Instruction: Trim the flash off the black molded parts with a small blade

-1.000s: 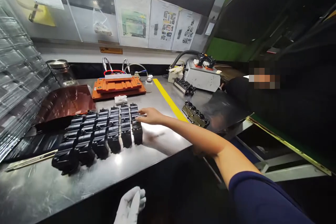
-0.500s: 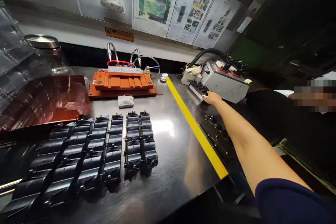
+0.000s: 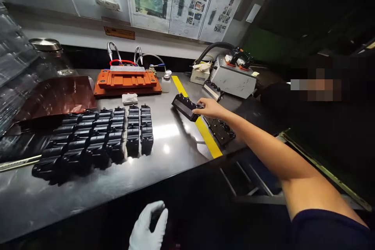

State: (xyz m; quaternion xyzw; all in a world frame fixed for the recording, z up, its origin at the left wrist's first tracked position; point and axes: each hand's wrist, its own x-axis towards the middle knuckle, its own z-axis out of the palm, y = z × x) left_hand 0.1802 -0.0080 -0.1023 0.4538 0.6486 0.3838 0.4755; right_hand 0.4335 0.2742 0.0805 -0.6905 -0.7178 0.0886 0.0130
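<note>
**Right hand point(image 3: 211, 108) pinches a black block point(image 3: 186, 107) on the yellow stripe point(image 3: 207, 139)**

We find the right hand reaching in from a navy sleeve point(image 3: 328, 234) and closing on the near end of the block, thumb and fingers pressed together around it. The block lies aslant across the upper part of the stripe, its far end pointing left of the stripe. We cannot tell whether it touches the steel counter point(image 3: 175, 152) beneath it.

Left of the stripe, rows of black blocks point(image 3: 99, 136) stand close together on the counter, and the nearest row lies well apart from the held block. Farther left of the stripe lies a copper sheet point(image 3: 55, 97). An orange fixture point(image 3: 125, 84) sits left of the stripe's far end, with a white cloth point(image 3: 129, 99) just in front of it and a small bottle point(image 3: 166, 84) between it and the stripe.

Right of the stripe, a dark block with a gold frame point(image 3: 220, 131) lies just beside it, under the right wrist. Another black block point(image 3: 212, 90) lies farther up, near a gray box point(image 3: 233, 78) with a black hose.

Well right of the stripe, a co-worker's dark sleeve point(image 3: 272, 93) reaches toward the box. Left of the stripe's near end, below the counter edge, our left hand point(image 3: 148, 226) wears a white glove, its fingers spread and holding nothing we can see.
</note>
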